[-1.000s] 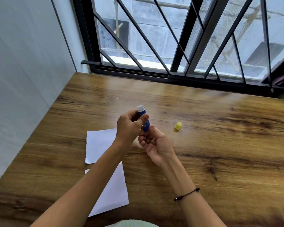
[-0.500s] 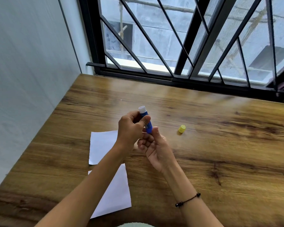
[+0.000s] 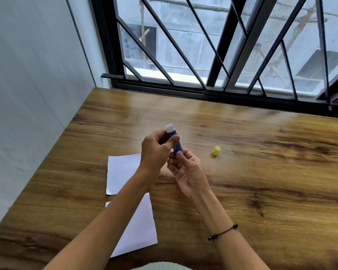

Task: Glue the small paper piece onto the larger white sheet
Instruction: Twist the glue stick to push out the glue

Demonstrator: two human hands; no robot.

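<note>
I hold an uncapped blue glue stick (image 3: 177, 146) with a white tip above the table. My left hand (image 3: 156, 151) grips its upper part with thumb and fingers. My right hand (image 3: 187, 170) pinches its lower end from below. Two white paper sheets lie on the table under my left forearm: one farther sheet (image 3: 121, 172) and one nearer sheet (image 3: 141, 228). My arm hides part of each, and I cannot tell which is the smaller.
The yellow glue cap (image 3: 216, 150) stands on the wooden table (image 3: 261, 182) to the right of my hands. A white wall runs along the left edge. A barred window closes off the far side.
Both hands stay on the glue stick at almost the same spot. My right fingers have shifted slightly at the stick's lower end. The cap and sheets have not moved.
</note>
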